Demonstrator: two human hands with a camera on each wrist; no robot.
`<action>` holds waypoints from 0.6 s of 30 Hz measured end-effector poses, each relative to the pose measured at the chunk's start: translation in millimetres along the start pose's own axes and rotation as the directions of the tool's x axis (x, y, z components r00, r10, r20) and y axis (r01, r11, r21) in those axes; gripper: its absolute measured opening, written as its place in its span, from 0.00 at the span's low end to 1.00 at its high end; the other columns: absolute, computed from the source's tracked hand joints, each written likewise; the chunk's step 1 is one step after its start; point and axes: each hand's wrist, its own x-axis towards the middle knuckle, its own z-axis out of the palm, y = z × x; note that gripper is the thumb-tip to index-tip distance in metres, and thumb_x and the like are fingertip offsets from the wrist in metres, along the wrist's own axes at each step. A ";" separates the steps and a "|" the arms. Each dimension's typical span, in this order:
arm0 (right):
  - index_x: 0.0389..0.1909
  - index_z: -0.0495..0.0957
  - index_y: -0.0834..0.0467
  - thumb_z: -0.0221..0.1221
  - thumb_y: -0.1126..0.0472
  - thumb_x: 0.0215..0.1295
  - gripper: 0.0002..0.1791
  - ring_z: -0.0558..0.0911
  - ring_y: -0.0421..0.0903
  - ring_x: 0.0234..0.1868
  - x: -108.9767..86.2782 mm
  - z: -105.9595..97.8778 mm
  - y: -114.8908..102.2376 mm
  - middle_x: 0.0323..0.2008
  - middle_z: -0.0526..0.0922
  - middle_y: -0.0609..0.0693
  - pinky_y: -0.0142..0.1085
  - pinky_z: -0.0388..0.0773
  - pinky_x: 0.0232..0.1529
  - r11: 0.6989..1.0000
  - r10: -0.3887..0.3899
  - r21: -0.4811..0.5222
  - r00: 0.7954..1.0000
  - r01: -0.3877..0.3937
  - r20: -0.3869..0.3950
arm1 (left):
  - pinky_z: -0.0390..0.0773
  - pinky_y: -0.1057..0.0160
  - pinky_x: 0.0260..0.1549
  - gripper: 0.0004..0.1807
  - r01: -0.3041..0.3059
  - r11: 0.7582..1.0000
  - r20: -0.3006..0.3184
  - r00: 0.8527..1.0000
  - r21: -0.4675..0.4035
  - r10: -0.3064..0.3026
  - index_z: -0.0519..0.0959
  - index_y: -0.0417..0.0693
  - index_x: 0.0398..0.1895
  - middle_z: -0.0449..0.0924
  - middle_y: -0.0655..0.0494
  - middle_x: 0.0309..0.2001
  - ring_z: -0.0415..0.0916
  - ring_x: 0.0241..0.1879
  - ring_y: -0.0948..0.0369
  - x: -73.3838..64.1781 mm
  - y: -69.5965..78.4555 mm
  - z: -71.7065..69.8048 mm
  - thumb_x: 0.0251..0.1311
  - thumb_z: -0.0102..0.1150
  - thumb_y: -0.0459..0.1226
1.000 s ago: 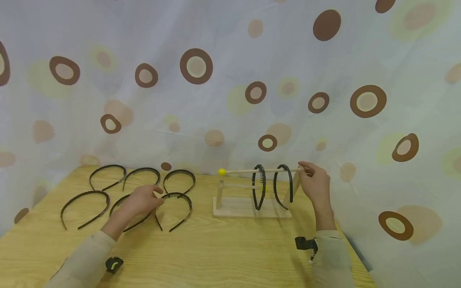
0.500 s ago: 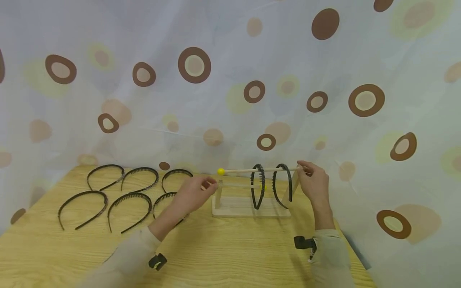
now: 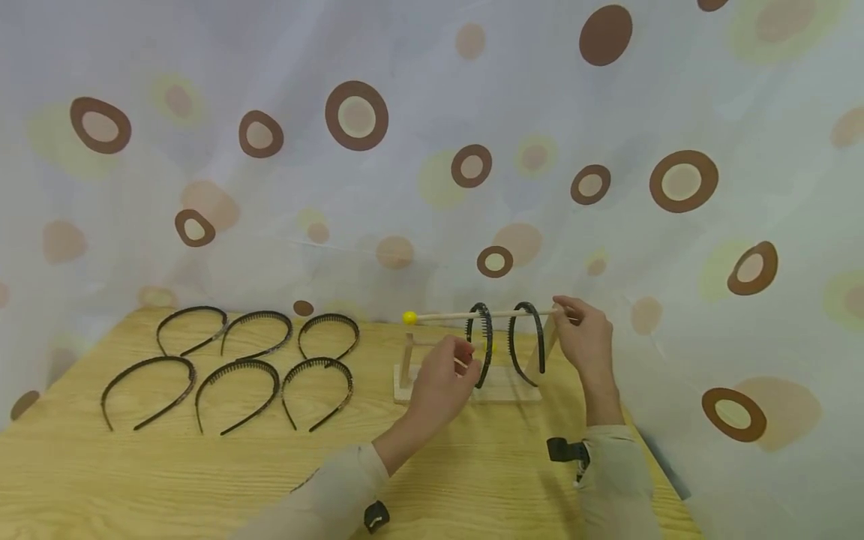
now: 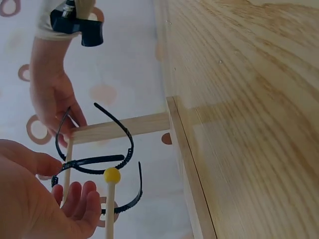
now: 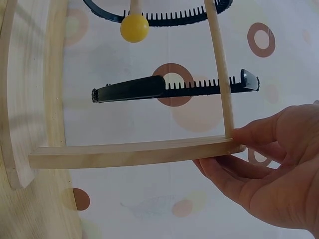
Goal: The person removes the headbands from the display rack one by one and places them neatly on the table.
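Observation:
A wooden rack point(image 3: 511, 393) has an upper rod point(image 3: 442, 316) tipped with a yellow ball point(image 3: 409, 318). Two black toothed headbands hang from that rod: a left headband point(image 3: 488, 334) and a right headband point(image 3: 541, 345). My left hand point(image 3: 442, 382) is beside the left headband, fingers loosely bent. In the left wrist view its thumb and fingers point(image 4: 75, 196) are spread apart right at that headband. My right hand point(image 3: 589, 337) pinches the top of the rack's right upright point(image 5: 134, 154), where the rod joins it, thumb on one side and fingers on the other.
On the left of the wooden table point(image 3: 202, 480), several black headbands lie in two rows, including a front-left headband point(image 3: 147, 360) and a front-right headband point(image 3: 347, 375). A lower rod with another yellow ball point(image 4: 112, 175) runs below the upper one. A patterned curtain point(image 3: 405, 187) hangs behind.
My left hand has moved right, from over the lying headbands, past the rack's left post, to the left hanging headband. The right hand keeps its hold on the upright. The view has shifted slightly.

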 end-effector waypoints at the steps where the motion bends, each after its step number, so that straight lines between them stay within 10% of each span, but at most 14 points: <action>1: 0.65 0.79 0.60 0.54 0.62 0.77 0.19 0.79 0.66 0.58 0.2 0.1 -0.1 0.58 0.79 0.68 0.57 0.79 0.52 1.000 0.002 0.004 1.000 -0.002 0.001 | 0.78 0.65 0.30 0.11 0.008 1.000 -0.016 1.000 0.025 -0.007 0.76 0.50 0.51 0.76 0.60 0.41 0.76 0.37 0.64 0.2 1.6 4.6 0.71 0.62 0.41; 7: 0.64 0.79 0.60 0.54 0.63 0.77 0.19 0.79 0.66 0.58 0.9 1.6 -1.3 0.58 0.79 0.68 0.56 0.80 0.52 1.000 0.009 0.021 1.000 -0.009 0.004 | 0.71 0.66 0.19 0.20 0.020 0.972 -0.097 0.995 0.235 0.003 0.71 0.50 0.54 0.73 0.58 0.43 0.72 0.31 0.64 5.0 8.1 21.8 0.68 0.65 0.47; 18: 0.65 0.78 0.61 0.53 0.64 0.76 0.20 0.78 0.66 0.59 -2.1 -1.9 -6.3 0.60 0.78 0.68 0.56 0.79 0.53 0.999 0.034 0.020 0.999 -0.034 0.002 | 0.72 0.68 0.21 0.13 -0.011 0.984 -0.096 0.995 0.180 0.029 0.72 0.41 0.53 0.73 0.55 0.39 0.70 0.27 0.64 7.0 7.5 37.8 0.71 0.62 0.34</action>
